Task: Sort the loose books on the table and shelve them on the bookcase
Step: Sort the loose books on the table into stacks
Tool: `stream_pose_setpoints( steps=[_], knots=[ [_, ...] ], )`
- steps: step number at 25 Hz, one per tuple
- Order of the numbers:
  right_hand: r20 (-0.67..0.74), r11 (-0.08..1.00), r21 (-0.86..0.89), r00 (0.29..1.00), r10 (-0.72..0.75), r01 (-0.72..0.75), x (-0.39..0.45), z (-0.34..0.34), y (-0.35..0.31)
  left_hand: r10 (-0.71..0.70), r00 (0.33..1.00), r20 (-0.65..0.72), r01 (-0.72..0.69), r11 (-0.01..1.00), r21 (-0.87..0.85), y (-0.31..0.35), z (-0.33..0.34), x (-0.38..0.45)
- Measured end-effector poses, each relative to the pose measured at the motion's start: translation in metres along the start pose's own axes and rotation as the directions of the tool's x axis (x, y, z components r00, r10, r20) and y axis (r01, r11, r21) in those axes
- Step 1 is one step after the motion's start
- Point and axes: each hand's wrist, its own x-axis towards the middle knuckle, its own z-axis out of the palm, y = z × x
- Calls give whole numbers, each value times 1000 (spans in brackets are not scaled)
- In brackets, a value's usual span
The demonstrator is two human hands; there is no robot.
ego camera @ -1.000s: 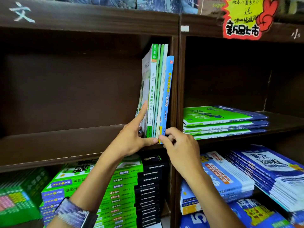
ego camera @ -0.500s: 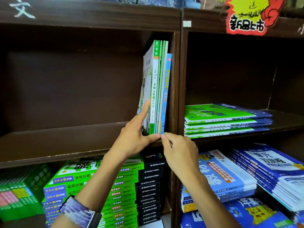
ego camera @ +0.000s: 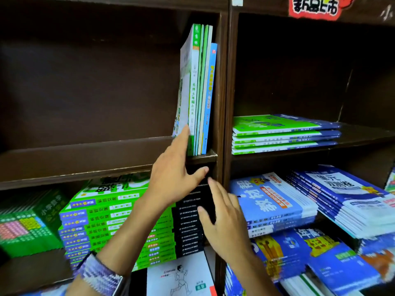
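Several thin books (ego camera: 197, 90) with green, white and blue spines stand upright at the right end of the dark wooden shelf (ego camera: 85, 159), leaning against the divider. My left hand (ego camera: 175, 176) is flat and open, its fingertips touching the lower left cover of the outermost book. My right hand (ego camera: 224, 223) hangs lower, open with fingers spread, in front of the black stack below the shelf, holding nothing.
The rest of that shelf, to the left of the upright books, is bare. Below it lie a green stack (ego camera: 119, 221) and a black stack (ego camera: 190, 223). The right bay holds flat green-and-blue books (ego camera: 282, 133) and blue stacks (ego camera: 346, 201) underneath. A red sign (ego camera: 316, 7) hangs above.
My right hand has let go of the blue book's base and dropped below the shelf edge. The left hand stays against the outer book. The camera has moved closer.
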Motion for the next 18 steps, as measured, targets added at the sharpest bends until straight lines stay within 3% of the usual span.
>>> stream_pose_setpoints(
  steps=[2, 5, 8, 13, 16, 18],
  knots=[
    [-9, 998, -23, 998, 56, -56, -43, 15, 12, 102, 995, -17, -101, 994, 53, 3, 11, -18],
    [33, 974, -82, 977, 213, -210, -115, 32, 26, 149, 982, -114, -157, 985, -70, 4, 22, -41],
    [85, 867, -214, 876, 475, -449, -193, 43, 22, 234, 969, -81, -245, 954, -175, 11, 39, -81],
    [58, 490, -370, 507, 860, -789, -343, 27, -31, 380, 905, 193, -278, 870, -406, 36, 100, -189],
    [-35, 179, -396, 210, 977, -901, -425, 9, -79, 532, 778, 334, -301, 782, -546, 73, 118, -270],
    [-84, 26, -391, 63, 994, -920, -468, -7, -111, 614, 689, 385, -310, 729, -610, 97, 120, -319]
  ],
)
